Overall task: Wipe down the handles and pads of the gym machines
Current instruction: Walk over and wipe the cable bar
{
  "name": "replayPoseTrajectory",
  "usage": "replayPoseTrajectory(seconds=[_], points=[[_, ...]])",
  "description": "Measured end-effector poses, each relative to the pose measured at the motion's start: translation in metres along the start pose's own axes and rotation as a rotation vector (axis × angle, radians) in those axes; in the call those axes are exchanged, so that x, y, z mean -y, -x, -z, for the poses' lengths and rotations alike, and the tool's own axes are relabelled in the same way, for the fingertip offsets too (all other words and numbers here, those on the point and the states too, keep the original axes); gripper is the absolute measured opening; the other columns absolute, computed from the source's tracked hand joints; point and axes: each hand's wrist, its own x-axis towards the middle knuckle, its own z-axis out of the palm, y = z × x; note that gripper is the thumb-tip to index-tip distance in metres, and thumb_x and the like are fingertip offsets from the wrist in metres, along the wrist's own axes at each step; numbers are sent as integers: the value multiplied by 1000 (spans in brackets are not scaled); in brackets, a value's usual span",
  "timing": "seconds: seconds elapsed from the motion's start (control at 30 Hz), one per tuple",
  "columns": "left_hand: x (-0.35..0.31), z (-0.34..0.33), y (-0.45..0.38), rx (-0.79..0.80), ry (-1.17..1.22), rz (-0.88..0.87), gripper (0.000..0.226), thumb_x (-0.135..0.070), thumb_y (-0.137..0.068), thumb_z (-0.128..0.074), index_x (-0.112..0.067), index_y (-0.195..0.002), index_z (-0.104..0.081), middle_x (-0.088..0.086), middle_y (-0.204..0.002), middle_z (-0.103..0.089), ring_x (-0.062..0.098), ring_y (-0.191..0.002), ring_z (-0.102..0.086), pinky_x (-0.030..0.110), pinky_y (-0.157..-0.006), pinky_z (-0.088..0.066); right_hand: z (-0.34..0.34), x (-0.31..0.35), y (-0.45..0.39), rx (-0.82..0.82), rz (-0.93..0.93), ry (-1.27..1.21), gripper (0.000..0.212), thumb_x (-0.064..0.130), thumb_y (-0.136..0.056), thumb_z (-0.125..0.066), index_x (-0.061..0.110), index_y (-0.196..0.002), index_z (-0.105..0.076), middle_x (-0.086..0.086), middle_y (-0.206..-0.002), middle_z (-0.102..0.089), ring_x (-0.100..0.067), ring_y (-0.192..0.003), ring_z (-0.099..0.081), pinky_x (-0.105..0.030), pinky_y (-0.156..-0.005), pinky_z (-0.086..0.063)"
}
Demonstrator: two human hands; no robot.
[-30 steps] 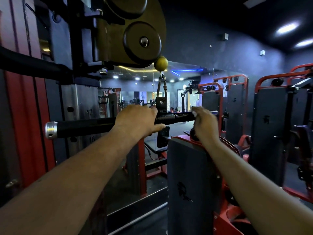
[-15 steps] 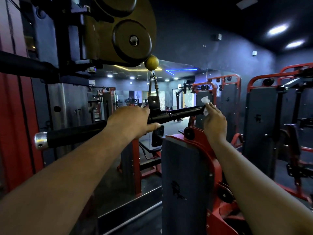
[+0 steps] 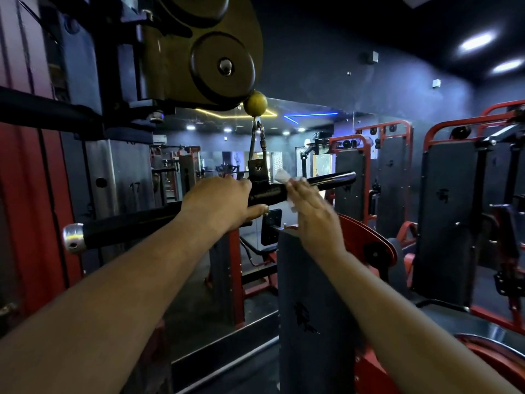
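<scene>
Red machine frame (image 3: 366, 237) under bar (image 3: 335, 179)

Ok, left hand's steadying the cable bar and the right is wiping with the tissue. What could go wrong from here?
1. The bar hangs from a single carabiner, so it may pivot or swing if the left hand eases its grip.
2. The tissue is small and thin; it could tear or slip from under the right hand.
3. The right hand works beside the centre bracket; fingers could catch on it.
</scene>
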Motion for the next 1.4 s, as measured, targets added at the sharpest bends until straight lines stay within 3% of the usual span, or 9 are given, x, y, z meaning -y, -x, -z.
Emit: replayPoseTrajectory(seconds=[0.1,0.2,0.37,0.5,0.73,0.9,1.17,1.33,1.4], points=[[-4,2,-1,21,22,-8,65,-77,-97,-35,-21,-125,-52,4,-99,-63,25,-88,-61,36,-70,-44,8,-43,-10,-40,-190,127,53,-1,-100,-44,18,-149,-40,-1,-151,-47,-27,-145,-40,-51,-120,-33],[-7,2,-3,29,70,7,63,-78,-95,-36,-23,-120,-52,1,-87,-58,22,-79,-59,36,-69,-50,10,-38,-13,-127,-315,22,48,3,-103,-40,16,-149,-48,-3,-152,-49,-21,-148,-36,-51,-118,-37],[-9,-2,-2,-17,77,15,64,-79,-94,-39,-24,-124,-53,0,-88,-58,20,-77,-59,36,-69,-53,-2,18,3,-72,-41,-124,47,10,-103,-34,8,-147,-50,-5,-154,-45,-16,-149,-33,-38,-123,-30],[-7,0,1,-1,86,9,62,-78,-95,-38,-23,-121,-53,-1,-84,-56,21,-78,-60,37,-71,-54,9,-18,-6,-4,33,138,48,12,-101,-35,14,-147,-49,-2,-152,-45,-22,-145,-39,-47,-121,-29],[-4,6,4,28,70,3,64,-80,-95,-35,-23,-120,-52,-2,-83,-54,22,-80,-58,37,-74,-52,43,-120,-37,4,-411,234,54,-3,-92,-59,14,-143,-56,-8,-146,-57,-33,-138,-50,-55,-110,-45],[-7,9,6,32,77,-10,67,-79,-95,-35,-23,-126,-51,-3,-83,-51,21,-81,-56,37,-75,-52,34,-90,-32,-169,-524,64,54,-9,-94,-51,13,-143,-56,-8,-147,-55,-29,-140,-48,-45,-115,-42],[-4,3,4,17,2,0,66,-80,-94,-36,-24,-126,-53,0,-97,-62,20,-84,-58,35,-70,-46,4,30,-2,-27,-188,-251,47,4,-104,-42,20,-148,-48,10,-153,-40,-8,-150,-27,-15,-121,-20],[-5,5,5,15,34,12,64,-78,-96,-36,-23,-126,-52,-1,-91,-57,20,-81,-57,35,-69,-46,11,15,-9,22,-157,-100,48,14,-102,-32,15,-147,-49,-5,-152,-47,-17,-147,-29,-42,-123,-25],[-5,6,6,24,43,13,66,-79,-95,-34,-23,-126,-51,0,-94,-59,22,-83,-57,37,-70,-47,15,-14,-18,11,-190,26,47,9,-100,-37,13,-143,-56,-7,-147,-55,-22,-143,-42,-47,-122,-30]])
